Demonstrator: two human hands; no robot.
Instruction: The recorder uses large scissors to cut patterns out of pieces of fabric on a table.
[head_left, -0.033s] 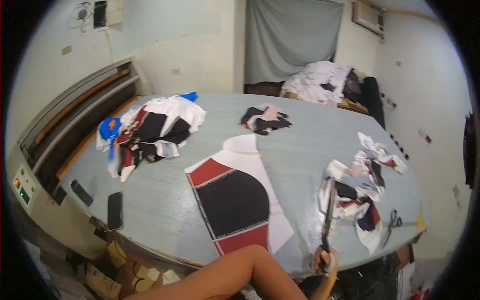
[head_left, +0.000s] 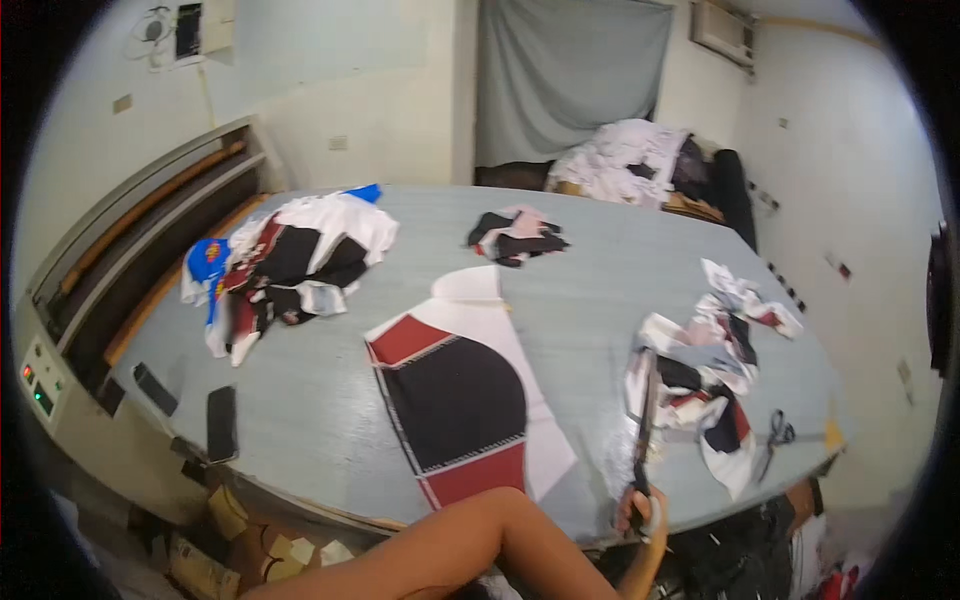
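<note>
- While the right hand (head_left: 637, 512) has its fingers wrapped about the handles of the long shears (head_left: 648, 410), the panel (head_left: 460, 405), white with a black middle and red blocks, lies flat on the table (head_left: 320, 400), well to the hand's left.
- Right of the panel and apart from it, the shears point away from the person; their blades overlap the edge of a crumpled fabric heap (head_left: 680, 375), and whether they touch it I cannot tell.
- Just over the near end of the panel, in this view, a bent bare arm (head_left: 420, 545) shows; the left hand is out of sight, so its grip cannot be told.
- Farther right of the panel, beyond that heap, lie dark scissors (head_left: 780, 432).
- Left of the panel are two dark phones (head_left: 222, 425) and, farther up, a mixed cloth pile (head_left: 300, 255).
- Beyond the panel's far end sits a small bunch of scraps (head_left: 520, 235).
</note>
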